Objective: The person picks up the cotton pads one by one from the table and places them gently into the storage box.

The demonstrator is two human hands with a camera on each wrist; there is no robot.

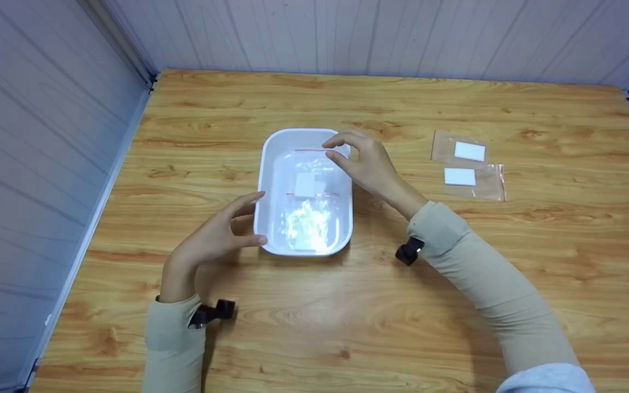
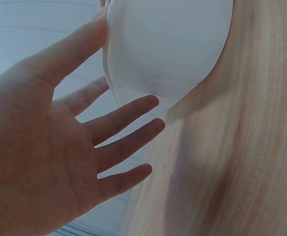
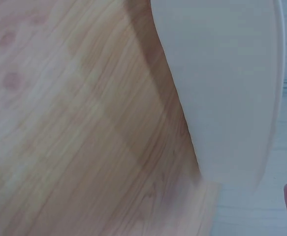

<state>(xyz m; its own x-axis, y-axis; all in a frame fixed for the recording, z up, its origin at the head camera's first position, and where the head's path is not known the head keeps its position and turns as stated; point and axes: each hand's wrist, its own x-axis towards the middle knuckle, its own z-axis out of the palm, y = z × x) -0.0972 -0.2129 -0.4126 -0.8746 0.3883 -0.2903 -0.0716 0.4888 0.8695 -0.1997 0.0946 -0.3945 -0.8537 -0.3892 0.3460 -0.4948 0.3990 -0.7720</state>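
A white plastic tub point(image 1: 261, 180) stands on the wooden table. Inside it lie clear zip bags with red seal lines, and a white rectangular piece point(image 1: 305, 184) shows among them; glare hides part of the tub's floor. My left hand point(image 1: 211, 232) touches the tub's left rim with thumb and index fingertip. Its other fingers are stretched out in the left wrist view. Over the tub's far right corner is my right hand point(image 1: 366, 164). Its thumb and index fingertip are slightly apart, close to the upper red seal line point(image 1: 309, 150); I see nothing pinched there.
To the right of the tub lie two clear zip bags, an upper one point(image 1: 443, 147) and a lower one point(image 1: 488, 185), each with a white rectangular piece. Pale panels point(image 1: 314, 38) rise behind the table point(image 1: 347, 327) and along its sides.
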